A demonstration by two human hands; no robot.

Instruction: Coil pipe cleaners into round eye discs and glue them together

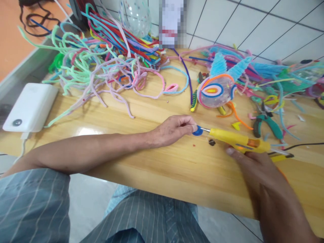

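Observation:
My left hand point(174, 129) rests on the wooden table point(141, 158), its fingers pinched on a small blue pipe-cleaner coil point(197, 131). My right hand point(255, 165) grips a yellow glue gun point(238, 141), whose metal nozzle touches the blue coil. A small dark bit point(212, 142) lies on the table just below the nozzle. Behind the hands lies a pipe-cleaner fish figure point(217, 89) with blue fins and a ringed eye.
A heap of coloured pipe cleaners point(101, 57) covers the table's back left. Green-handled pliers point(267, 121) and pipe-cleaner scraps lie at the right. A white power bank point(30, 106) sits at the left edge. The glue gun's black cable point(306, 145) trails right.

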